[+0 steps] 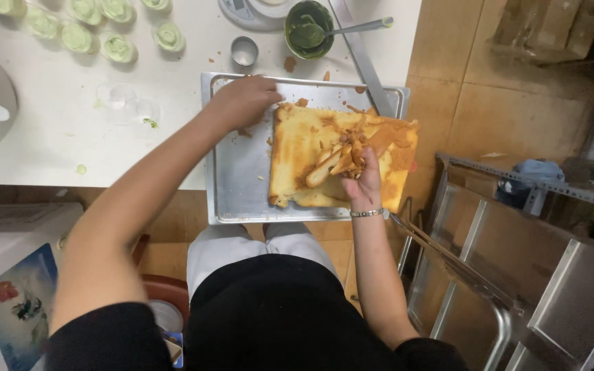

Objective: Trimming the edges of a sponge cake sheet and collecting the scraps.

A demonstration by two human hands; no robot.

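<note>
A flat yellow sponge cake sheet (304,148) with a brown crust lies on a metal baking tray (238,185) that overhangs the white table's front edge. My right hand (362,180) rests on the cake's middle, fingers closed on a bunch of peeled brown crust strips (342,159). My left hand (245,99) presses down at the cake's far left corner, fingers curled on the tray's top edge. Crumbs lie around that corner.
On the white table (70,130) sit several small cups of green cream (118,47), a bowl of green paste with a spoon (309,29), a small metal ring (244,50), a scale and a long metal ruler (362,58). Metal racks (517,275) stand to the right on the floor.
</note>
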